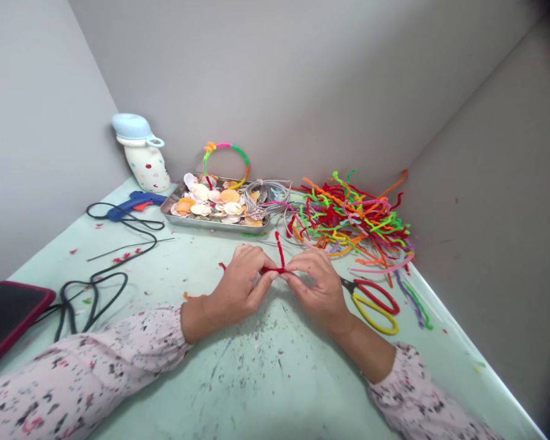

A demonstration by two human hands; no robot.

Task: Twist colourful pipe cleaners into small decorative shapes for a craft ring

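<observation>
Between the fingertips of both hands is a red pipe cleaner [279, 247], its one end sticking upward and the rest bent across between the pinches. My left hand [245, 278] pinches it from the left with thumb and forefinger. From the other side my right hand [318, 284] pinches it close by, the two grips nearly meeting. Scissors [376, 305] with red and yellow handles lie just right of my right hand, their blades partly hidden behind it. Beyond both hands lies a heap of coloured pipe cleaners [352, 214].
A metal tray [211, 226] of seashells [229, 195] stands at the back, with a pipe-cleaner ring [246, 156] and coiled grey wire [268, 197]. To the left are a spotted bottle [146, 165], a blue glue gun [131, 205], a black cord [114, 263] and a phone [11, 318].
</observation>
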